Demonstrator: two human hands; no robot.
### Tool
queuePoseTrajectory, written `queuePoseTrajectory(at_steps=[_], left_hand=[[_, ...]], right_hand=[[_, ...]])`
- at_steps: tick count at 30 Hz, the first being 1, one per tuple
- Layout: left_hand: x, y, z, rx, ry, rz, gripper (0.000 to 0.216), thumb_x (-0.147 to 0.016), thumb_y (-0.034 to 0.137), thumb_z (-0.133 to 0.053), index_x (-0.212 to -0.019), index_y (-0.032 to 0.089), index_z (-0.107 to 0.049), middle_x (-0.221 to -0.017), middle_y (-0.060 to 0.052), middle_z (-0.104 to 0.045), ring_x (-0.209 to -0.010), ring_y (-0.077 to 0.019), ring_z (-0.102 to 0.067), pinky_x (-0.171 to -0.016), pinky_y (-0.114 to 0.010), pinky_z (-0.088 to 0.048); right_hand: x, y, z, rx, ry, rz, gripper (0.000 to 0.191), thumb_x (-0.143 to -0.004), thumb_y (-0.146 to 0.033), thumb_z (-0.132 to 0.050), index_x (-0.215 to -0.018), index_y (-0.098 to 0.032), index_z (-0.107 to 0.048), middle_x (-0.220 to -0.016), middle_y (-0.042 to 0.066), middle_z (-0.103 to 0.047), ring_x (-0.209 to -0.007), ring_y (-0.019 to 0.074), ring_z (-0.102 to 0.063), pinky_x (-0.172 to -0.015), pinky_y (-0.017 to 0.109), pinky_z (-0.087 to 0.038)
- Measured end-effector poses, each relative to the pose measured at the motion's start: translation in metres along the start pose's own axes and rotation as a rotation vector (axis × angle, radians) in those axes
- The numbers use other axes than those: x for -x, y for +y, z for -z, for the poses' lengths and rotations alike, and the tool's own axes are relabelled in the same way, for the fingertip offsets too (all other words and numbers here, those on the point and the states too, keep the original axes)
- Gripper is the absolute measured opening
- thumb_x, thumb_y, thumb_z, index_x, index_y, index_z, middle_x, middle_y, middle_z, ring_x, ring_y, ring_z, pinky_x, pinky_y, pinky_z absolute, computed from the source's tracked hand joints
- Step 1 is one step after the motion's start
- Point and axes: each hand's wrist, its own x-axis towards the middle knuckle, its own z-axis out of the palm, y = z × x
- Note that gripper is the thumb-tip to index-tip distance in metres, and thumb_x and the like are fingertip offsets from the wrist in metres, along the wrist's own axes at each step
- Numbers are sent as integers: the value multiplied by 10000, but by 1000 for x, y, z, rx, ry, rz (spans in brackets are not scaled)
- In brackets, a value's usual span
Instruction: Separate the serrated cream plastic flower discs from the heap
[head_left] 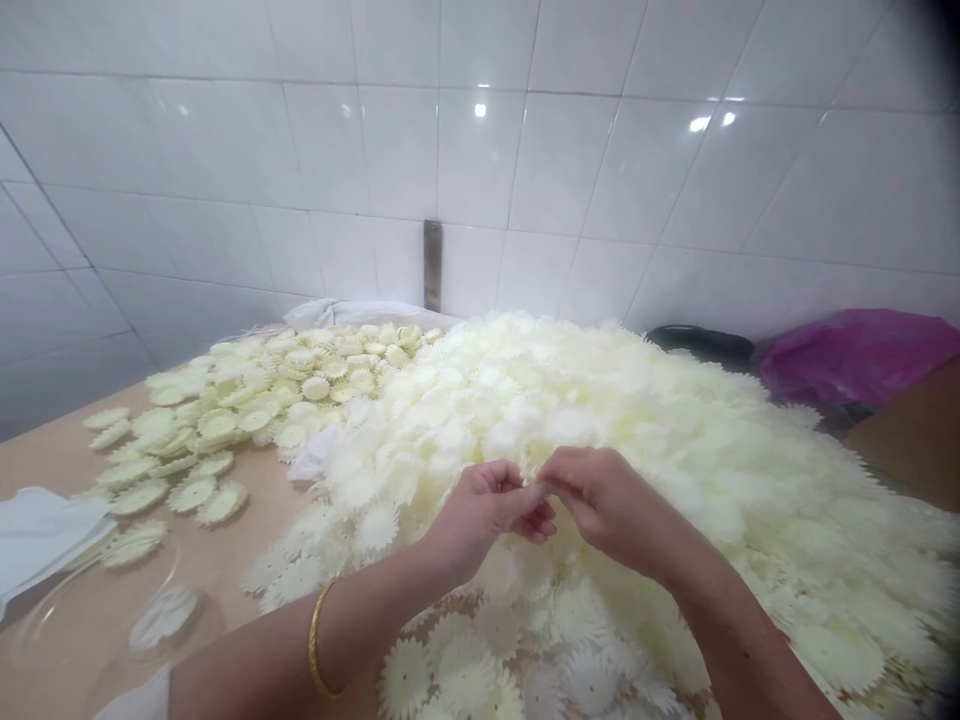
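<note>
My left hand and my right hand meet fingertip to fingertip over a large heap of pale cream, toothed fabric flower petals. Both hands have their fingers curled in a pinch. Whatever they pinch between them is too small and pale to make out against the heap. A gold bangle sits on my left wrist.
Several stacked, greenish-cream flower pieces lie spread on the brown table at the left. A white cloth lies at the far left and a clear plastic dish in front of it. A magenta bag and a cardboard box stand at right. A white tiled wall rises behind.
</note>
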Motion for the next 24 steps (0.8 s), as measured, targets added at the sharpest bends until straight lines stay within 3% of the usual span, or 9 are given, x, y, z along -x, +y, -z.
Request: queuePoseTrajectory(at_steps=[9,18,24], left_hand=[[1,3,-1,28,-34,-15,251,-717,347,-626,-714,111,-541,-704,-82,-647,-605,-140,-611,-612,-279,-468],[0,8,-2,65,-60,-25,221,-775,318,-564,-727,102,-568,-702,-82,-639,-600,-129,-603,-606,-269,-469],[-1,8,-2,31,-8,-31,173,-751,270,-581,-705,106,-552,-642,-63,-624,-555,-128,-590,-562,-262,-465]], right_hand=[[-1,2,-2,60,49,-14,244,-780,-93,-362,-552,-179,-377,-547,-17,-440,-496,93,-383,-478,220,-271],[-2,6,-2,-78,44,-55,243,-841,-154,-326,-617,-185,-414,-577,-15,-464,-527,107,-404,-497,230,-297],[-3,5,-3,-194,32,-61,256,-860,-196,-334,-616,-188,-409,-573,-18,-465,-523,105,-418,-499,228,-328]])
